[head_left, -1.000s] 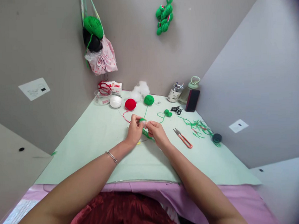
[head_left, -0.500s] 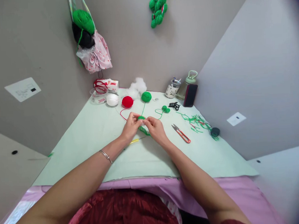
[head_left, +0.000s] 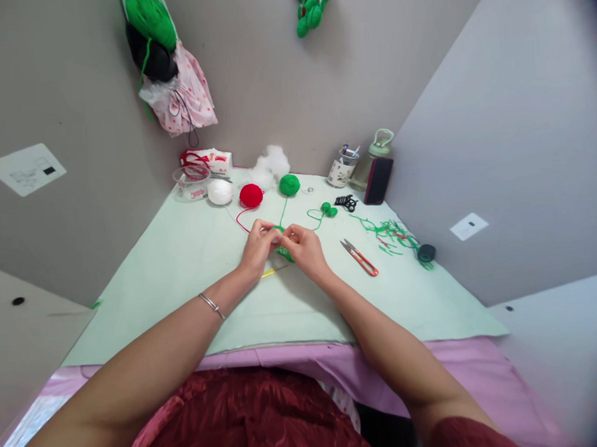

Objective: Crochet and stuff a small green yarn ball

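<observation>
My left hand (head_left: 258,247) and my right hand (head_left: 304,247) meet over the middle of the table, fingers pinched together on a small green crochet piece (head_left: 278,229). Most of the piece is covered by my fingers. Some green yarn (head_left: 285,253) hangs below, between the hands. A strand runs from the piece up to the green yarn ball (head_left: 289,184). Beneath my left wrist lies a yellow-handled crochet hook (head_left: 268,274), partly hidden. To the right of my right hand are orange thread snips (head_left: 359,258), lying with the blades apart.
Red yarn ball (head_left: 252,195), white yarn ball (head_left: 220,192), clear plastic bowl (head_left: 192,189) and white stuffing (head_left: 271,165) stand at the back. Pen cup (head_left: 342,168), bottle (head_left: 372,159) and phone (head_left: 379,181) are back right. Green yarn scraps (head_left: 392,233) and black tape roll (head_left: 426,253) lie right.
The view has shifted slightly, so everything sits a little higher and further left. My fingers have drawn closer together over the green piece, covering more of it.
</observation>
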Tool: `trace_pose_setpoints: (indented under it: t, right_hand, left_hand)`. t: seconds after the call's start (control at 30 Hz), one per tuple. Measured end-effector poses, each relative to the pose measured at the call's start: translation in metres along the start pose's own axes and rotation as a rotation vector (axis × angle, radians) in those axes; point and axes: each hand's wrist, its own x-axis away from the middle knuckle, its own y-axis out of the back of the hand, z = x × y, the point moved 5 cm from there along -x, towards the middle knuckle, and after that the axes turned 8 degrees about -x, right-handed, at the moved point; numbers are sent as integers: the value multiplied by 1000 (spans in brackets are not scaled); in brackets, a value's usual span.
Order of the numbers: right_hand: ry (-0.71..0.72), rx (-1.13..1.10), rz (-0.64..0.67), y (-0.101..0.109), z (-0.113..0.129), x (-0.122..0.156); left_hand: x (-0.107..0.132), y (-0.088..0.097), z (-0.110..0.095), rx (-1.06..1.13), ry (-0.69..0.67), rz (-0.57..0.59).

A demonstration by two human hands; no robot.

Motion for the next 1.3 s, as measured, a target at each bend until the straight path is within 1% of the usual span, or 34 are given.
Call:
trace_pose_setpoints:
  t: [0.13, 0.23, 0.3, 0.43, 0.57, 0.67, 0.77, 0.87, 0.9, 0.93, 0.97, 1.03, 1.07, 1.1, 1.17, 1.23, 1.3]
  right_hand:
    - [-4, -34, -12, 8, 0, -4]
    - [19, -24, 13, 13, 3, -4]
    - [50, 2, 35, 14, 6, -2]
    - [93, 83, 64, 11, 12, 7]
    - [104, 132, 71, -1, 15, 14]
    - [101, 133, 82, -6, 13, 14]
    - [107, 138, 83, 0, 13, 9]
    - [177, 156, 10, 15, 23, 6]
    - [222, 129, -11, 19, 28, 6]
    - [257, 69, -6, 21, 33, 7]
    - [269, -25, 28, 21, 37, 8]
    - [211, -246, 132, 17, 39, 10]
    - [153, -320, 171, 14, 37, 10]
    - [105, -334, 175, 12, 34, 10]
    - [70, -219, 108, 13, 27, 7]
    - [75, -62, 51, 15, 21, 4]
    - [70, 13, 51, 15, 15, 2]
  left_hand:
    - [7, -6, -11, 49, -33, 68]
    - [8, -8, -16, 53, -41, 113]
    - [6, -7, -16, 45, -39, 120]
    - [0, -1, -10, -1, -33, 82]
    - [-7, 3, 0, -66, -23, -5]
    - [-9, 6, 4, -91, -4, -61]
    - [-7, 7, 2, -80, 21, -72]
    - [-3, 7, -3, -57, 44, -61]
    - [-2, 6, -5, -50, 49, -54]
    - [0, 5, -6, -43, 54, -45]
    - [1, 4, -7, -37, 58, -33]
    - [2, 1, -8, -29, 67, -5]
    - [3, 0, -9, -27, 72, 7]
    - [3, 0, -9, -25, 76, 13]
    - [3, 0, -8, -21, 80, 11]
    - [3, 1, -7, -14, 78, 1]
    - [2, 2, -5, -8, 77, -2]
